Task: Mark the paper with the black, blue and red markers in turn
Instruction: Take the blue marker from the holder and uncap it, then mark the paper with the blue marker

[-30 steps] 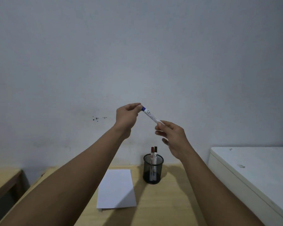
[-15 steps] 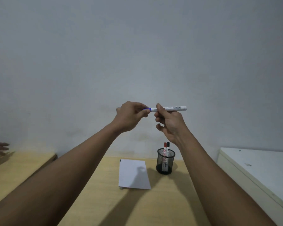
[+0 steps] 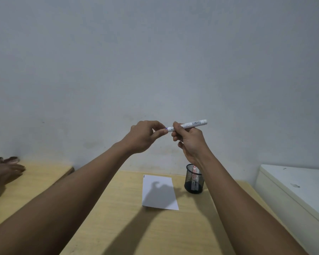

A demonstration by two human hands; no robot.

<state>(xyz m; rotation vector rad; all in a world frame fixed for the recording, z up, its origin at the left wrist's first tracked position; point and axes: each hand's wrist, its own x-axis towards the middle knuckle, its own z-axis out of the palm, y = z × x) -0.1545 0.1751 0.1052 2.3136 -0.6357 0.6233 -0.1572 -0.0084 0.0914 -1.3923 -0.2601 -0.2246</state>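
Observation:
Both my hands are raised in front of the wall, above the table. My right hand (image 3: 188, 142) grips the white barrel of the blue marker (image 3: 193, 124), which lies nearly level with its back end pointing right. My left hand (image 3: 145, 137) pinches the marker's blue cap end, mostly hidden by the fingers. Below on the wooden table (image 3: 118, 208) lies the white paper (image 3: 158, 197), with a small black mark at its far left corner. A black mesh pen cup (image 3: 194, 179) to the right of the paper holds other markers, partly hidden by my right wrist.
A white cabinet top (image 3: 298, 186) stands to the right of the table. A second wooden table (image 3: 35, 179) is at the left, with another person's hand (image 3: 6, 170) resting on it. The grey wall fills the background.
The marker has swung from a slant to nearly level. My right hand has shifted its grip toward the cap end. The view has moved, so the left table and another person's hand now show.

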